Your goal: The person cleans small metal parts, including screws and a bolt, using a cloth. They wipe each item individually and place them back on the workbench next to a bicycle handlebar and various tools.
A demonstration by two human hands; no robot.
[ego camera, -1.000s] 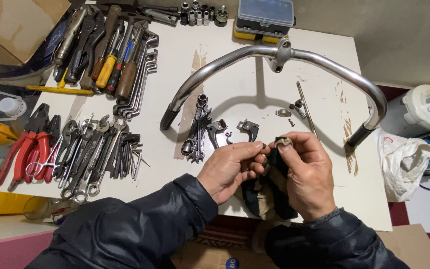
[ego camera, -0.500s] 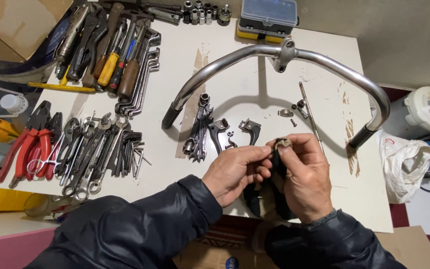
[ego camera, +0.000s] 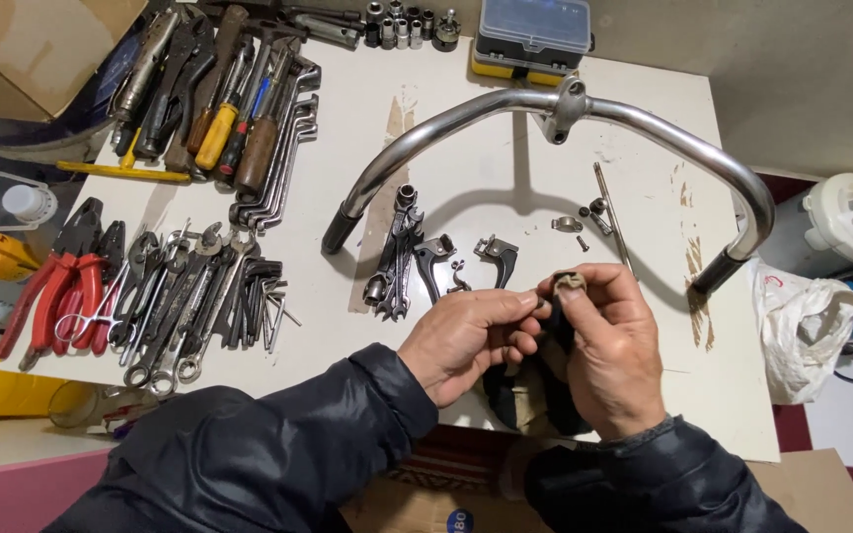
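Cloth-wrapped, a small metal part point(ego camera: 567, 284) sits pinched at my fingertips above the near edge of the white table point(ego camera: 505, 197), and it is what I am working on. I'd judge the work as mid-way: the part is being rubbed with the dark rag point(ego camera: 545, 380), and other small pieces lie unassembled on the table, so cleaning looks begun and refitting not yet done.

Going left to right: red-handled pliers point(ego camera: 46, 301) lie at the far left, then a fan of spanners and hex keys point(ego camera: 199, 296), with screwdrivers and larger tools point(ego camera: 219, 109) above them. A short stack of spanners point(ego camera: 392, 262) lies near the table's middle, and just beside it two dark lever brackets point(ego camera: 461, 259). My left hand point(ego camera: 461, 341) is closed narrowly, thumb and forefinger pinching toward the part or the rag's edge; I cannot tell which it grips. My right hand point(ego camera: 609, 345) is closed on the rag, its fingertips holding the part up at the top. Beyond it lie a small clamp and bolts point(ego camera: 577, 222) and a thin rod point(ego camera: 611, 212). The chrome handlebar point(ego camera: 565, 104) arches across the back.

The part looks small, dull grey-tan, roughly ring- or collar-shaped, mostly hidden by cloth and fingers; its finer shape is too small to tell.
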